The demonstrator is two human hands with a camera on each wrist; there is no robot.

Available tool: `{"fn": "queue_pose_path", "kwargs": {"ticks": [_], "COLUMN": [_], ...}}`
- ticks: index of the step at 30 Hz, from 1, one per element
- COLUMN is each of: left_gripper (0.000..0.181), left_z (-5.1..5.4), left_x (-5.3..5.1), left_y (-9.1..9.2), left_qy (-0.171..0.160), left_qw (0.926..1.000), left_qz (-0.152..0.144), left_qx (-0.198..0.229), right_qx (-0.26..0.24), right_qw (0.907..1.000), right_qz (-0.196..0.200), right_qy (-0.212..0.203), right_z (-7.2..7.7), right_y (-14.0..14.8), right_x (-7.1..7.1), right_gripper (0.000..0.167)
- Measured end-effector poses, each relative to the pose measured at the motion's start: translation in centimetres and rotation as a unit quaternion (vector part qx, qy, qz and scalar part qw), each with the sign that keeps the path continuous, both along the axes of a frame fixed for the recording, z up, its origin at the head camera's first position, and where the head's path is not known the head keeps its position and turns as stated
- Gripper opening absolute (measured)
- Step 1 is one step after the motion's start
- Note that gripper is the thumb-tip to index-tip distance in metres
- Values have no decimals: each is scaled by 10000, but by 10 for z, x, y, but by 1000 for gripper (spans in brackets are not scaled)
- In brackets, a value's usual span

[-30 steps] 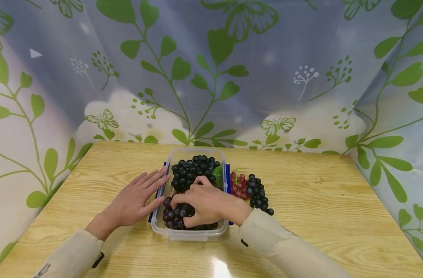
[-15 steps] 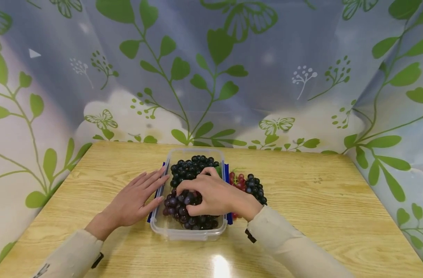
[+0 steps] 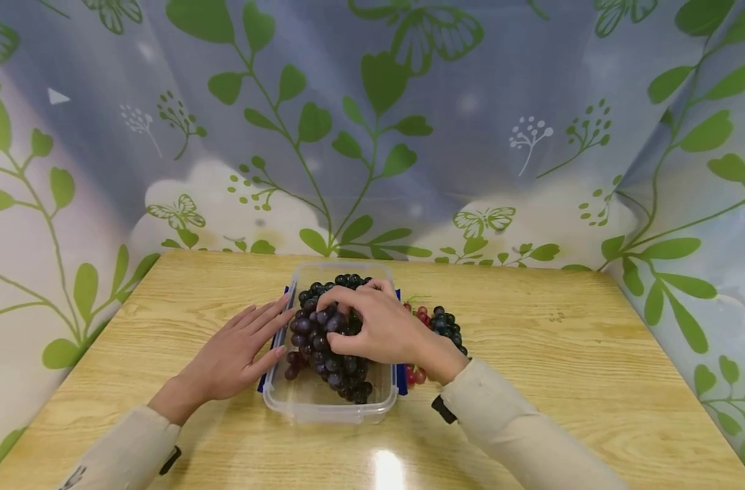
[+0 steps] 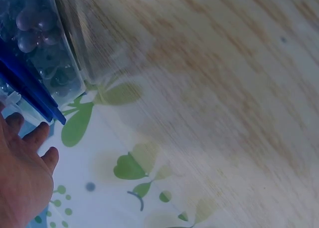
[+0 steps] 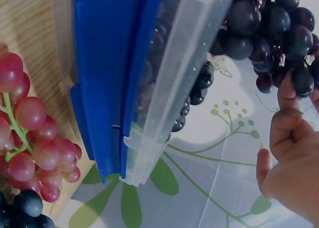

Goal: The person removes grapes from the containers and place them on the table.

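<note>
My right hand point(image 3: 387, 327) pinches a bunch of dark purple grapes point(image 3: 313, 340) and holds it over a clear plastic box point(image 3: 329, 413). In the right wrist view the bunch point(image 5: 264, 26) hangs from the fingertips above the box rim. Behind it inside the box lie more black grapes point(image 3: 350, 280), partly covered by my hand. A few reddish-purple grapes point(image 3: 292, 371) show at the box's left side. My left hand point(image 3: 231, 354) lies with fingers straight, the fingertips at the left rim of the box, by its blue side latch point(image 4: 27, 83).
Right of the box lie a bunch of red grapes point(image 5: 42, 148) and a bunch of blue-black grapes point(image 3: 448, 323), both partly behind my right wrist. A wooden table point(image 3: 562, 381) bears everything. A leaf-patterned cloth point(image 3: 372, 170) stands behind it.
My right hand has lifted the dark purple bunch from the near part of the box and moved it up and toward the back. The left hand has stayed at the rim.
</note>
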State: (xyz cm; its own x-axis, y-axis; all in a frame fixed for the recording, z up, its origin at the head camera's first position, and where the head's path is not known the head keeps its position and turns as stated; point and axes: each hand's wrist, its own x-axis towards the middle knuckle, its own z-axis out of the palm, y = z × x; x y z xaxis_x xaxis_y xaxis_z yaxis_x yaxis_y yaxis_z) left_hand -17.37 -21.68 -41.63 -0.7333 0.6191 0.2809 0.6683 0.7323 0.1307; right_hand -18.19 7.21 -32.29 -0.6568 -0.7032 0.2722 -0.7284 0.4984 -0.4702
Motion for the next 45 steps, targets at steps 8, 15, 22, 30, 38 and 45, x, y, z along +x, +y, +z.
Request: {"fn": "queue_pose_path", "kwargs": {"ticks": [8, 15, 22, 30, 38, 45], "left_gripper": [60, 60, 60, 60, 59, 60], "left_z": [-1, -1, -1, 2, 3, 3], "left_x": [0, 0, 1, 0, 0, -1], "left_y": [-1, 0, 0, 0, 1, -1], "left_qy": [57, -13, -46, 128, 192, 234], "left_qw": [10000, 10000, 10000, 9997, 9996, 9995], "left_qz": [-3, -3, 6, 55, 40, 31], "left_qx": [-16, 13, -63, -217, -223, -219], "right_qx": [-415, -774, -1099, -1195, -1158, -878], "right_qw": [9980, 9927, 9857, 9779, 9664, 9552], "right_qz": [-458, -831, -1254, -1698, -2279, -2805], "right_qy": [136, 403, 261, 253, 279, 356], "right_z": [10, 32, 53, 62, 55, 40], "right_y": [5, 23, 52, 89, 127, 160], "right_x": [-1, -5, -8, -11, -5, 3], "right_gripper": [35, 35, 31, 29, 31, 32]}}
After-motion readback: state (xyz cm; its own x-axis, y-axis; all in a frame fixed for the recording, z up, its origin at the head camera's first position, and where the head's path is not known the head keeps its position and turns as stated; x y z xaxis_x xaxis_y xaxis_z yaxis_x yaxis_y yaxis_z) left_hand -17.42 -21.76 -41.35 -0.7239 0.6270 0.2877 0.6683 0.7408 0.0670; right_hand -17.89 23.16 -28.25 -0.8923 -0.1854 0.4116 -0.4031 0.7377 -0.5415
